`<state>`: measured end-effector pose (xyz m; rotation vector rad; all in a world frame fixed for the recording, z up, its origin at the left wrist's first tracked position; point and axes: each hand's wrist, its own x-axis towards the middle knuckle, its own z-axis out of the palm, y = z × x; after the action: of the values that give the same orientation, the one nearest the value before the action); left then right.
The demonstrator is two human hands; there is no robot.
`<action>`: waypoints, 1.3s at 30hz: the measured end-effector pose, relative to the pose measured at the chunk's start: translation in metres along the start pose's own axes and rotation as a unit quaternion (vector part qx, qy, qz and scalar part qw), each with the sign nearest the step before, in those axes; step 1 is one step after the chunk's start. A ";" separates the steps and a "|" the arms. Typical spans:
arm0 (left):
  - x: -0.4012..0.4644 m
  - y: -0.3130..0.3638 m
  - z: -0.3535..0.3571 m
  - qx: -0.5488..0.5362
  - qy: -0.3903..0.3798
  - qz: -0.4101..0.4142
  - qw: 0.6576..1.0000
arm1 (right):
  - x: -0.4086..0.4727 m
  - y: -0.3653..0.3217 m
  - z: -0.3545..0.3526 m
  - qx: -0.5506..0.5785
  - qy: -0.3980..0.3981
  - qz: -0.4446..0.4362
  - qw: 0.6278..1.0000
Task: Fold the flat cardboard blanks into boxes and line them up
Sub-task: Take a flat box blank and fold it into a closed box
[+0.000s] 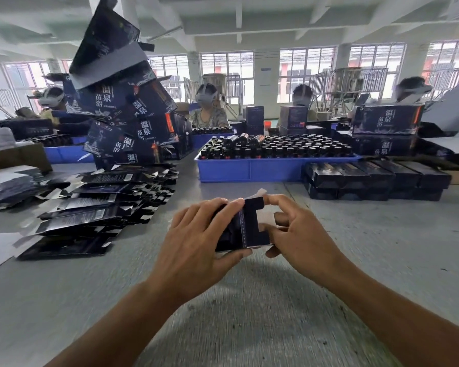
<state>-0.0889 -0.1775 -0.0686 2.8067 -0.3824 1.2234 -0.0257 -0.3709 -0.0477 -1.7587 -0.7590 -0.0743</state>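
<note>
I see a grey bench (368, 234) in a bright workshop with white beams and barred windows; other people sit across it behind a blue tray (249, 169) packed with dark bottles. A heap of flat blanks (96, 207) lies fanned out on the bench to my left, with a leaning pile of large printed cartons (127, 112) behind it. A row of folded boxes (376, 178) stands to the right, touching the tray. The half-folded box (243, 226) I am working is held above the bench, right between both hands. My left hand (196, 245) has its fingers curled over the top and thumb under, gripping it. My right hand (300, 234) pinches the end flap, fingers bent.
</note>
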 end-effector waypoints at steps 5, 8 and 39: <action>0.000 0.000 -0.004 0.043 -0.025 0.025 0.998 | 0.000 0.000 0.000 -0.006 0.003 0.002 1.000; 0.000 -0.001 -0.006 0.041 -0.030 0.030 0.998 | -0.001 0.000 0.000 -0.007 0.009 0.002 1.000; 0.002 -0.006 -0.008 -0.034 -0.010 0.045 0.998 | -0.004 0.007 0.005 -0.094 0.038 -0.074 0.992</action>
<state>-0.0920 -0.1712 -0.0618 2.7740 -0.5476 1.1773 -0.0269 -0.3696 -0.0575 -1.8637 -0.8468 -0.3203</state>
